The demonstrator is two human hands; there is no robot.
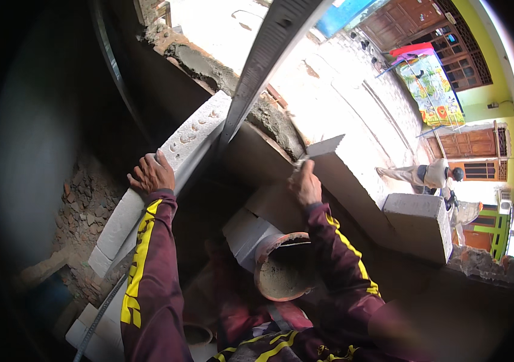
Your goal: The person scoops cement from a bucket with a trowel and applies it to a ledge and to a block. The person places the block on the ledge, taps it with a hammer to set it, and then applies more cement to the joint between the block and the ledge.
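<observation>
My left hand [152, 174] lies over a long white block [199, 130], its fingers bent across the left edge. Further right, my right hand [306, 184] is closed at the mortar-smeared top of a low wall [275, 130]. A small greyish thing shows at its fingertips, too unclear to name. Between the hands, a long metal bar [266, 57] stands tilted, its lower end beside the white block. Below my right hand sits a round bucket [284, 268] with an orange rim and mortar-crusted inside.
Rubble [88, 208] lies at the left. White blocks [417, 217] stand along the wall at right, and another block [248, 235] rests beside the bucket. Beyond the wall are a person [432, 175] bending over and a patterned cloth [429, 87] hung on a rack.
</observation>
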